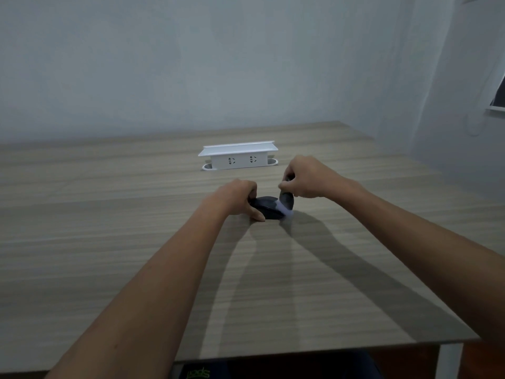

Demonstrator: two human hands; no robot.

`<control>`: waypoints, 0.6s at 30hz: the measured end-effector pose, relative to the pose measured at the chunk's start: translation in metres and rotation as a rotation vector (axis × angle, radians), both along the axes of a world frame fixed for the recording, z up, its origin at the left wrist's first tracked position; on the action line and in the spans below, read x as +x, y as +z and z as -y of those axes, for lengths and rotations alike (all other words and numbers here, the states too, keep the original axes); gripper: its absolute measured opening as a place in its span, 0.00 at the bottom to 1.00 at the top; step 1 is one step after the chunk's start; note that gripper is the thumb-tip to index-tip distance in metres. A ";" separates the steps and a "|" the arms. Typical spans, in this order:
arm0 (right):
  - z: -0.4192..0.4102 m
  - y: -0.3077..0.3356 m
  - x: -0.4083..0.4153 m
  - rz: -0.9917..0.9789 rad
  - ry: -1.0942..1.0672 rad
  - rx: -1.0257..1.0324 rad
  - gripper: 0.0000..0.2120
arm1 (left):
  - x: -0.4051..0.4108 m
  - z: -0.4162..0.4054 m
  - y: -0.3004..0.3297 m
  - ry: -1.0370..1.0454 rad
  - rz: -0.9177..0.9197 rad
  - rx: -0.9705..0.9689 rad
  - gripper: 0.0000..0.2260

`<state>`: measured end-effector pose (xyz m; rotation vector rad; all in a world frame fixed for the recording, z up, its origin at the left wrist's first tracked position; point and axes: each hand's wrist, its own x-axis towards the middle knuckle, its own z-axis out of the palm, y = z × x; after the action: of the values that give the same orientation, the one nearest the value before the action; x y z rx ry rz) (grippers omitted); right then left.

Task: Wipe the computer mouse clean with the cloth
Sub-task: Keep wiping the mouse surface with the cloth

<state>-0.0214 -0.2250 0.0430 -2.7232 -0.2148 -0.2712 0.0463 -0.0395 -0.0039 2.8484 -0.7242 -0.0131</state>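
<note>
A black computer mouse lies on the wooden table, near its middle. My left hand grips the mouse from its left side, thumb along the near edge. My right hand is closed on a dark grey cloth with a pale edge. The cloth hangs down from my fingers and touches the mouse's right end. Most of the cloth is bunched inside my right hand and hidden.
A white power socket box stands on the table behind the hands, close to the wall. The table's front edge and a white leg are at the lower right. A window corner shows at far right.
</note>
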 end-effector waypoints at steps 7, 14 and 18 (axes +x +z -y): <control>0.000 -0.003 -0.006 -0.091 0.041 0.016 0.10 | -0.003 0.001 -0.003 0.044 0.043 0.005 0.26; 0.014 -0.026 0.006 0.077 -0.062 0.010 0.12 | -0.017 0.007 0.001 0.138 0.051 0.045 0.29; 0.021 -0.025 0.005 0.123 -0.065 0.038 0.11 | -0.010 0.002 0.004 0.147 -0.053 -0.028 0.33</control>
<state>-0.0168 -0.2458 0.0182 -2.6813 -0.1543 -0.4572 0.0359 -0.0415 0.0000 2.8554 -0.4998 -0.0554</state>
